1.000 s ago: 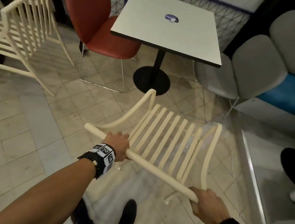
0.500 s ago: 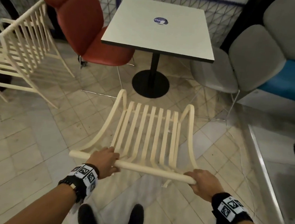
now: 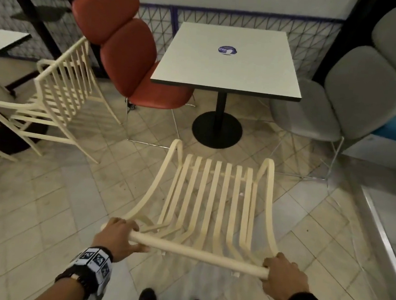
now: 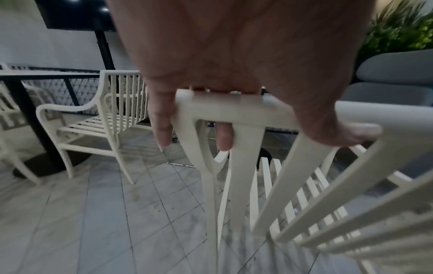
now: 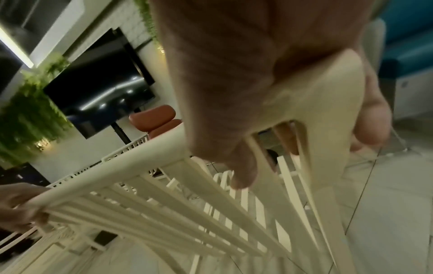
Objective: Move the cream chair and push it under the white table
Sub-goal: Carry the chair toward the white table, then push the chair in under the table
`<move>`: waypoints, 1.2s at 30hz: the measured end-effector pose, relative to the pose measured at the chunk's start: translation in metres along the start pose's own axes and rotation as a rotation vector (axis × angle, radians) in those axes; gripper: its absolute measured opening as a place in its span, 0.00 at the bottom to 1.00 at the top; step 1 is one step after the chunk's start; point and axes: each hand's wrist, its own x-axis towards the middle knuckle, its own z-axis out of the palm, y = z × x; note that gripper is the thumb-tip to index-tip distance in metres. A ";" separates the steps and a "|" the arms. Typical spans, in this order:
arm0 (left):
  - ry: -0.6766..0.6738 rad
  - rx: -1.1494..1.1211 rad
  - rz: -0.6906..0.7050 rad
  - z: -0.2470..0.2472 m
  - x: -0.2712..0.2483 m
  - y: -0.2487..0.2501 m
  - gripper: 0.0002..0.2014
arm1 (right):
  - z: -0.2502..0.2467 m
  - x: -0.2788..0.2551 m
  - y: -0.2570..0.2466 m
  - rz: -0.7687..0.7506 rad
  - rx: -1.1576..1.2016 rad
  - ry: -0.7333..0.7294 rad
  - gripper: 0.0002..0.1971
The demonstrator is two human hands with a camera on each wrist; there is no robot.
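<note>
The cream slatted chair (image 3: 214, 198) stands in front of me, its seat facing the white square table (image 3: 227, 60) on a black pedestal. My left hand (image 3: 120, 235) grips the left end of the chair's top rail (image 4: 234, 111). My right hand (image 3: 282, 274) grips the right end of the same rail (image 5: 328, 96). In both wrist views the fingers curl round the rail. The armrest tips reach close to the table's round black base (image 3: 217, 130). The chair's legs are mostly hidden beneath the seat.
A red padded chair (image 3: 133, 57) sits at the table's left, a grey padded chair (image 3: 352, 98) at its right. A second cream chair (image 3: 53, 105) stands further left by another table (image 3: 2, 39). A metal-edged step (image 3: 384, 235) runs along the right. Tiled floor lies around.
The chair has swung round to face the table squarely and moved forward toward it. Both hands kept their hold on the top rail.
</note>
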 end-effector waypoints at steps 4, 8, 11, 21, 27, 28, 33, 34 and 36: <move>-0.096 0.177 -0.025 -0.011 0.012 0.012 0.24 | -0.006 -0.002 -0.002 0.069 -0.020 0.003 0.09; -0.081 0.299 -0.002 -0.017 0.033 0.014 0.17 | -0.019 0.009 0.000 0.101 -0.012 0.064 0.07; -0.070 0.322 0.019 -0.030 0.054 0.023 0.15 | -0.042 0.029 0.003 0.088 -0.017 0.102 0.07; 0.053 0.336 0.060 -0.119 0.164 0.041 0.16 | -0.138 0.130 -0.008 0.031 -0.041 0.221 0.14; 0.047 0.309 0.040 -0.151 0.227 0.048 0.15 | -0.174 0.183 -0.023 0.065 -0.031 0.202 0.14; 0.040 0.299 0.037 -0.151 0.238 0.049 0.15 | -0.178 0.192 -0.025 0.074 -0.032 0.198 0.14; 0.019 0.265 0.042 -0.163 0.279 0.061 0.18 | -0.206 0.235 -0.029 0.124 -0.025 0.213 0.15; 0.011 0.259 0.038 -0.167 0.286 0.064 0.18 | -0.211 0.244 -0.030 0.133 -0.018 0.206 0.16; -0.021 0.245 0.020 -0.170 0.294 0.067 0.18 | -0.215 0.257 -0.031 0.152 -0.012 0.175 0.18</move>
